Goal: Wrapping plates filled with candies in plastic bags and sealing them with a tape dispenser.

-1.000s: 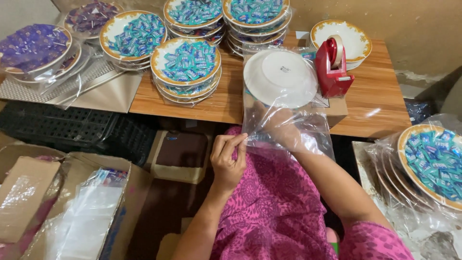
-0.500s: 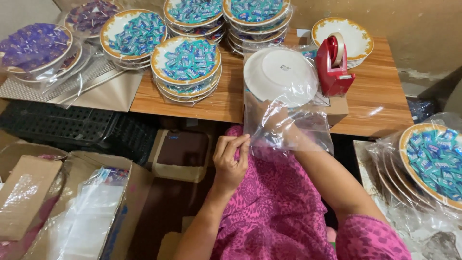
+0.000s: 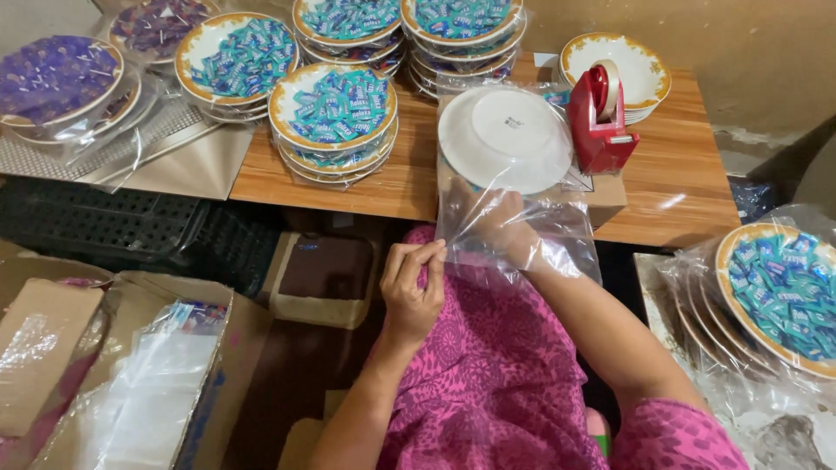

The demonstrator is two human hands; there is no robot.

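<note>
Clear plastic bag (image 3: 522, 235) now covers more of the white plate (image 3: 503, 137) than a moment ago: its mouth has slid further up, and the plate sits a little deeper inside. The plate lies upside down at the near edge of the wooden table (image 3: 679, 183), just left of the red tape dispenser (image 3: 603, 117).

Right hand (image 3: 498, 228) is inside the bag, below the plate, with fingers spread against the film; whether it touches the plate I cannot tell. Left hand (image 3: 411, 283) is just left of the bag, below the plate, pinching the bag's edge between thumb and fingertips. Plates of blue candies (image 3: 335, 109) stand left of the white plate.
</note>
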